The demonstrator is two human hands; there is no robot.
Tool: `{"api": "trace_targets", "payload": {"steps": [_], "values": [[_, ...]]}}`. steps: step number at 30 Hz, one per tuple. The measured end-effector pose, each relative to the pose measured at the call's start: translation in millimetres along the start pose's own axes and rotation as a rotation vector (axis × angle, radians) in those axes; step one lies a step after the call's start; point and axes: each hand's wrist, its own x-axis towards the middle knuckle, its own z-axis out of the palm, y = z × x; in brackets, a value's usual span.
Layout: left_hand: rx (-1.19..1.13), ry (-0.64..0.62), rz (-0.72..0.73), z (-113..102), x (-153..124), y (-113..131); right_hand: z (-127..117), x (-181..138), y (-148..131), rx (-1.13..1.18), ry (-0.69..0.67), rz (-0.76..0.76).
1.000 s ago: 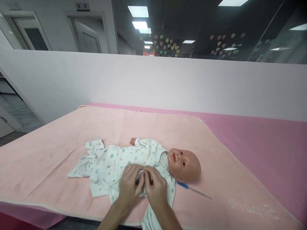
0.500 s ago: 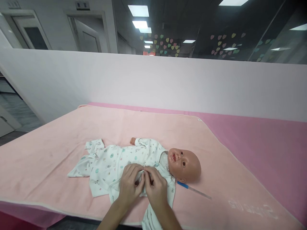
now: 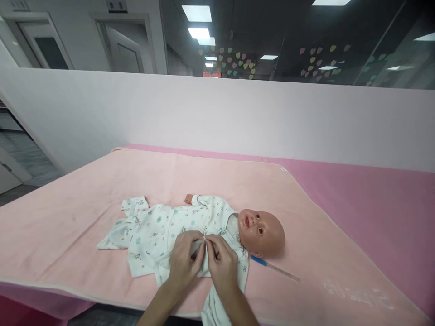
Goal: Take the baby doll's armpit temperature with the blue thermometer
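A baby doll [image 3: 261,232] lies on its back on a peach blanket [image 3: 102,190], head to the right. It wears a white printed garment [image 3: 159,228]. My left hand [image 3: 185,262] and my right hand [image 3: 222,262] meet over the doll's chest, fingertips pinched together on the garment's front edge near the collar. Both hands are closed on the cloth. What sits between the fingertips is too small to make out.
A thin clear stick with a blue end [image 3: 273,268] lies on the blanket just right of the doll's head. The blanket covers a pink table [image 3: 374,203]. A white partition wall [image 3: 217,117] stands behind it. The table's near edge runs below my wrists.
Both hands stay pinched at the same spot on the doll's chest; the fingers have shifted only slightly. The view has tipped a little.
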Motion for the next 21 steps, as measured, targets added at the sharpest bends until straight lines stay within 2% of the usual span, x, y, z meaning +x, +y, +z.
{"api": "trace_targets", "payload": {"steps": [10, 15, 21], "values": [[0.039, 0.035, 0.038, -2.5, -0.7, 3.8, -0.6, 0.0, -1.8, -0.03, -0.008, 0.015], [0.091, 0.003, 0.091, -3.3, -0.2, 4.7, -0.2, -0.6, -1.4, -0.03, -0.003, 0.027], [0.115, 0.013, 0.064, -2.6, -0.3, 3.8, -0.2, 0.1, -1.8, -0.04, 0.01, 0.028]]}}
